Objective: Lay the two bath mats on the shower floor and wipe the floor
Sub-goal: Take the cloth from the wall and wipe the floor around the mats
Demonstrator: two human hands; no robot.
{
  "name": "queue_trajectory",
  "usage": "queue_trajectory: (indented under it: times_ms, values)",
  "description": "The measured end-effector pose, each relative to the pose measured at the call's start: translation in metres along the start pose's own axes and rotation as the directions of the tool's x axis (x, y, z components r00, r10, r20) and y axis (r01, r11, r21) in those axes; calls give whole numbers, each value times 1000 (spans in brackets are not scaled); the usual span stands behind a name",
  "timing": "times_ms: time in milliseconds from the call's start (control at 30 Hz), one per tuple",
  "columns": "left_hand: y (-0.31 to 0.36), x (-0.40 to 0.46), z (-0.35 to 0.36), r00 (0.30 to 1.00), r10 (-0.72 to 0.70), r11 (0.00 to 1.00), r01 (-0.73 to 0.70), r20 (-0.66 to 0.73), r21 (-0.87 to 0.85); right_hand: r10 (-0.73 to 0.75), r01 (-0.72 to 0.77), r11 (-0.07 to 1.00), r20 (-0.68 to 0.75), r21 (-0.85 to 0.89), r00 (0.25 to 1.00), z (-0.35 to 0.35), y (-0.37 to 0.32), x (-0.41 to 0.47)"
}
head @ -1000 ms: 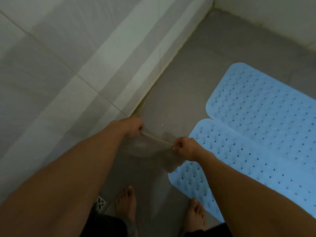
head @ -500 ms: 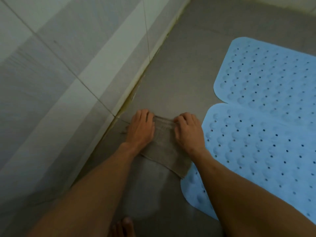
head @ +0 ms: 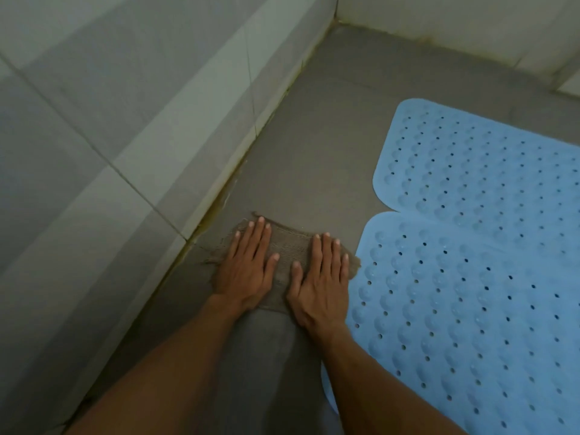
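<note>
While pressed palm-down side by side, left hand (head: 248, 268) and right hand (head: 320, 277) flat on brown cloth (head: 290, 246), fingers (head: 260, 232) extended, slightly spread; floor (head: 314, 152) beneath, blue bath mats (head: 470, 277) just beside.

I looked down into a shower corner. The floor (head: 317, 127) was a matte grey-brown surface, dull under dim, even light. On my left ran a wall of large pale tiles (head: 103, 98) with thin grout lines, a lighter band crossing them diagonally. A second pale wall (head: 455, 20) closed the far side, and the two met in a corner at the top of my view. Along the base of both walls the joint (head: 219, 205) showed yellowish-brown staining where tile met floor.
</note>
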State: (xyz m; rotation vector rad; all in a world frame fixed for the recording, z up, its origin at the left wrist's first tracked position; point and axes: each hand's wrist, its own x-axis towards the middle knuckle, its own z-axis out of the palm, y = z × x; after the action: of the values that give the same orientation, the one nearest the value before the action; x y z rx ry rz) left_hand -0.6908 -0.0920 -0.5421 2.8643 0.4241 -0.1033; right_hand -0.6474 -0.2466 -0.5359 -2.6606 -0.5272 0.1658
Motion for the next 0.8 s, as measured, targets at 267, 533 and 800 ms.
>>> queue_trajectory:
  times_ms: [267, 533, 800]
  values:
    - [5, 105, -5, 998, 28, 999, -27, -47, 28, -45, 50, 995, 57, -90, 997, -10, 23, 106]
    - [19, 211, -11, 995, 40, 998, -36, -95, 43, -70, 68, 994, -14, -84, 997, -19, 46, 212]
    - [30, 295, -18, 996, 47, 998, -43, -71, 44, -55, 55, 993, -2, -106, 998, -28, 62, 297]
